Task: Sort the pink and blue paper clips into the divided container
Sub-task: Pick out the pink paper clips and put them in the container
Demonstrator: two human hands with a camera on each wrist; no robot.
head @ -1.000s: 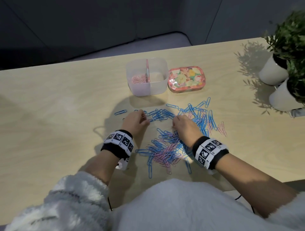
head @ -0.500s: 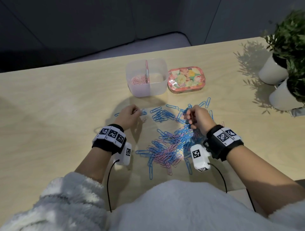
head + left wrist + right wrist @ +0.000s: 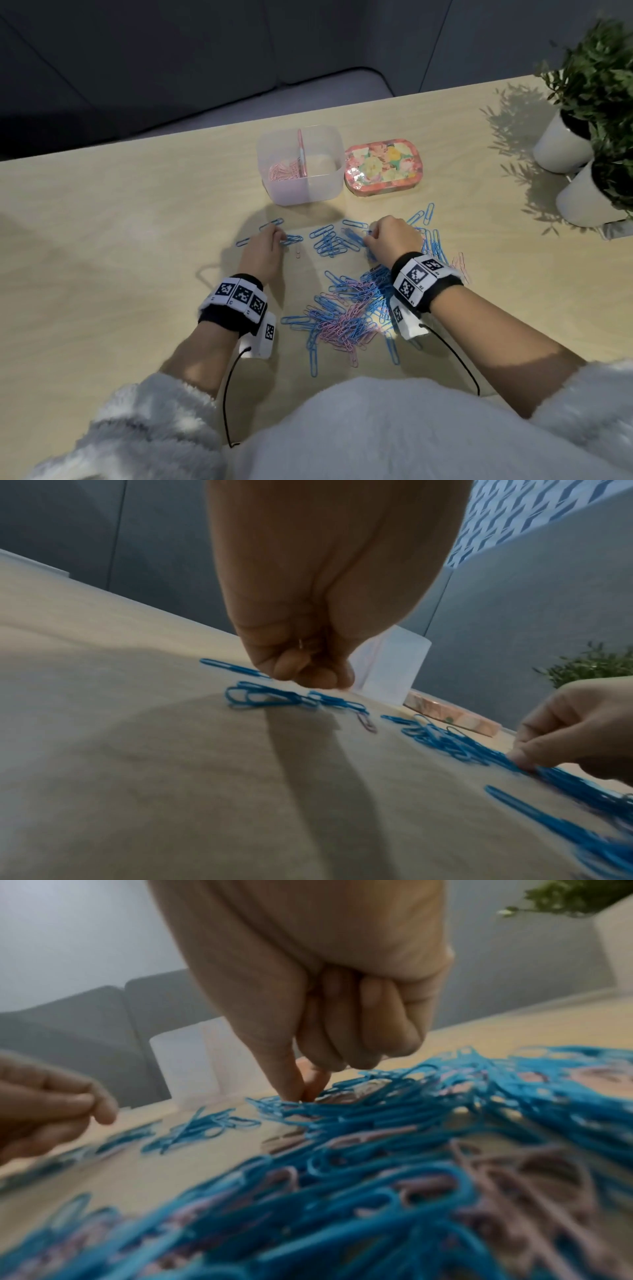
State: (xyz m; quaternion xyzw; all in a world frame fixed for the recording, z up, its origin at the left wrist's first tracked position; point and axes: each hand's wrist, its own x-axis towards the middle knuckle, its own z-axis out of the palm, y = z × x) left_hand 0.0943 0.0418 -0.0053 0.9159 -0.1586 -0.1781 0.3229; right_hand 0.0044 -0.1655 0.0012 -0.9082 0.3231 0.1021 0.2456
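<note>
Blue and pink paper clips lie strewn on the wooden table, with a dense mixed pile near me and a looser blue group farther out. The clear divided container stands beyond; pink clips fill its left compartment. My left hand hovers over a few blue clips, fingers curled round a pink clip that barely shows in the palm. A lone pink clip lies just right of it. My right hand pinches thumb and forefinger into the blue clips; the clip's colour is hidden.
A flowered tin sits right of the container. Two white plant pots stand at the table's right edge. My fluffy white sleeves and the wrist cables cross the near edge. Bare wood stretches to the left.
My right hand left the near pile, moved forward and now pinches down at the far blue clips. My left hand shifted forward and left, still curled.
</note>
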